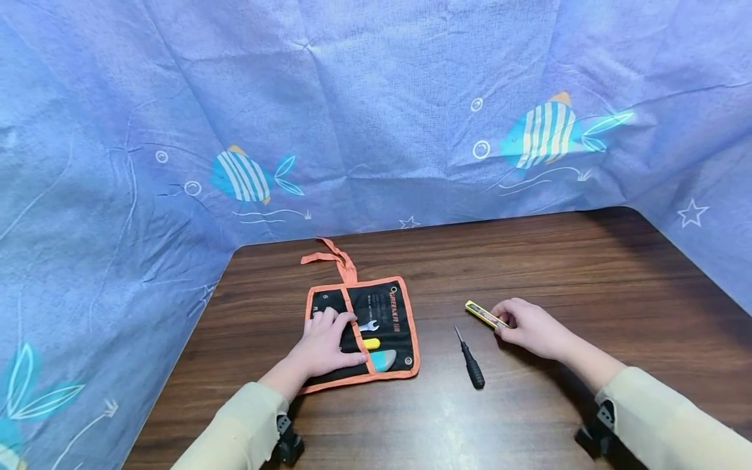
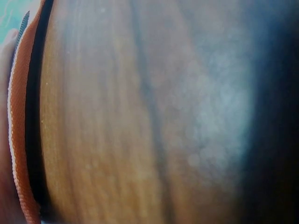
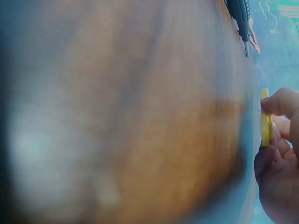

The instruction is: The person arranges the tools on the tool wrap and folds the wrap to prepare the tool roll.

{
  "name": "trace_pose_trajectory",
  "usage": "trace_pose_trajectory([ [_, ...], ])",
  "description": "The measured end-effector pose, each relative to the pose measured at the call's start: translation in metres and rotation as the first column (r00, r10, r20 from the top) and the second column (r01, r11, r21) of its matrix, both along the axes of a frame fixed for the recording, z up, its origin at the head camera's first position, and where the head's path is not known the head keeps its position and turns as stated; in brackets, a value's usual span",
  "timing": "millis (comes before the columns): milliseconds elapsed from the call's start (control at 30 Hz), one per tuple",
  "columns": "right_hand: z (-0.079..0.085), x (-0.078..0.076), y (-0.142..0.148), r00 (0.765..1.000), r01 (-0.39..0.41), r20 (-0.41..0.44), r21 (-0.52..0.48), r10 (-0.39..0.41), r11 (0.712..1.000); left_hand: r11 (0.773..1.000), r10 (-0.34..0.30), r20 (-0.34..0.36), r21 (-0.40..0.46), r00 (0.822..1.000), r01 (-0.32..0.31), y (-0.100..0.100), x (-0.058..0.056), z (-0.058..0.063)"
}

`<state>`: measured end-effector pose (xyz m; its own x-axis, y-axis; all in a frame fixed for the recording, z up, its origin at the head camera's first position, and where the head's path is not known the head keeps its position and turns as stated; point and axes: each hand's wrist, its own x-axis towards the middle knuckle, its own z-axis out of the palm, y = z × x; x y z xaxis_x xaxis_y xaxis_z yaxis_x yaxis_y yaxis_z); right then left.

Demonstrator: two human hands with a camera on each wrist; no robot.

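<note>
Two hands at work. Landmark = tool pouch (image 1: 413,333), lying unrolled on the worktop (image 1: 446,261).

Right hand (image 1: 534,329): off to the right of the pouch, grip nearly closed, thumb and fingers pinching the near end of a slim yellow tool (image 1: 482,314), box cutter by the look of it. Far end sticks out free, toward the pouch. Can't tell if it's touching the wood.

Left hand (image 1: 326,343): grip spread, on the pouch's left half, thumb across the orange band. No tool visible in it; what's under the palm is hidden.

Screwdriver (image 1: 470,359): loose, between pouch and right hand, tip pointing away from the person. In the pouch, ends showing right of the band: wrench (image 1: 370,326), yellow handle (image 1: 371,343), teal-grey handle (image 1: 384,360).

Handling, my guess: yellow tool light, stiff, smooth, could twist in an end pinch; better held mid-body across the flat sides, clear of any blade end. Pouch soft and floppy, shifts easily; press near the band.
</note>
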<state>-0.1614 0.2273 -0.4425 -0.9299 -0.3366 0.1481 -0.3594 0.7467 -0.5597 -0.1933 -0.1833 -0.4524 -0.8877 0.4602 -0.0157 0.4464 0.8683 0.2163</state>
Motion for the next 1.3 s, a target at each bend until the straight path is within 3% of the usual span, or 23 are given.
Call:
trace_pose_trajectory([
  [467, 0.014, -0.032, -0.037, 0.993, -0.102, 0.054, -0.071, 0.106, 0.992, 1.000, -0.012, 0.006, 0.008, 1.000, 0.012, 0.001, 0.003, 0.001],
  [800, 0.027, -0.055, -0.074, 0.980, -0.193, 0.056, 0.033, 0.191, 0.981, 1.000, -0.006, 0.014, 0.012, 1.000, 0.006, 0.002, 0.003, 0.003],
  [1067, 0.033, -0.067, -0.110, 0.948, -0.319, 0.051, 0.106, 0.315, 0.942, 1.000, -0.010, 0.014, 0.014, 1.000, 0.010, 0.003, 0.005, 0.003],
  [1300, 0.032, -0.071, -0.135, 0.929, -0.365, 0.121, 0.146, 0.349, 0.920, 1.000, -0.013, 0.014, 0.025, 1.000, 0.013, 0.003, 0.005, 0.004],
])
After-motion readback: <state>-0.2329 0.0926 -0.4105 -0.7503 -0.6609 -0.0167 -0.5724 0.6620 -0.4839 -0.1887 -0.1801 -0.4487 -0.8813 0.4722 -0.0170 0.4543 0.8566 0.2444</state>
